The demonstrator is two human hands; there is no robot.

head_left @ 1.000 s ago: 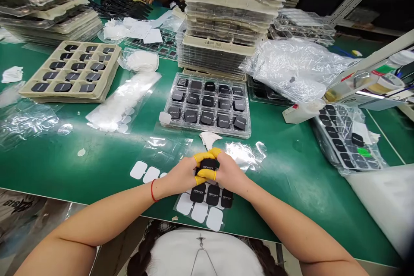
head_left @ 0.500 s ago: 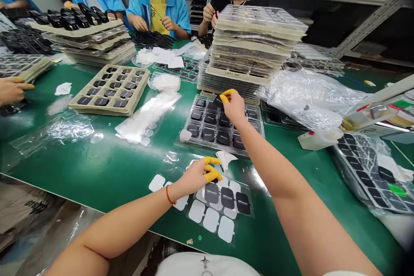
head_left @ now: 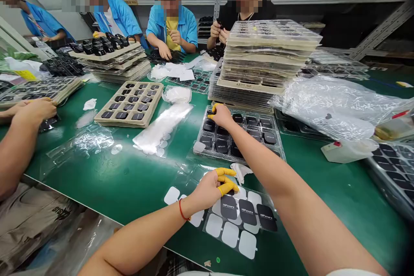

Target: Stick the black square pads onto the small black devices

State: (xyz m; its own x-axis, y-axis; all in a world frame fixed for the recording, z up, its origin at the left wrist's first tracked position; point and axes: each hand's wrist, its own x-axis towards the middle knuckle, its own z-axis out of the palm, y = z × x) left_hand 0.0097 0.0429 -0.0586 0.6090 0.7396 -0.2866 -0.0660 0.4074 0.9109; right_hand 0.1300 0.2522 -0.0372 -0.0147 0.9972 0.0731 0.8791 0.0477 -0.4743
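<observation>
Black rounded-square piece [head_left: 211,112] shows between the yellow-capped fingertips of the right hand [head_left: 223,116], pinched at the upper-left corner of a clear plastic compartment tray [head_left: 279,134], just right of the frame's centre. That narrow hold might let it slip or seat crookedly, and the bare forearm [head_left: 281,172] crossing above could brush neighbouring black pieces [head_left: 269,137]. At lower centre, the left hand [head_left: 207,189] bends over a clear film sheet [head_left: 267,199] bearing black printed labels [head_left: 247,212]; whether it grips anything, I cannot tell. Dragging there could shift the film.
</observation>
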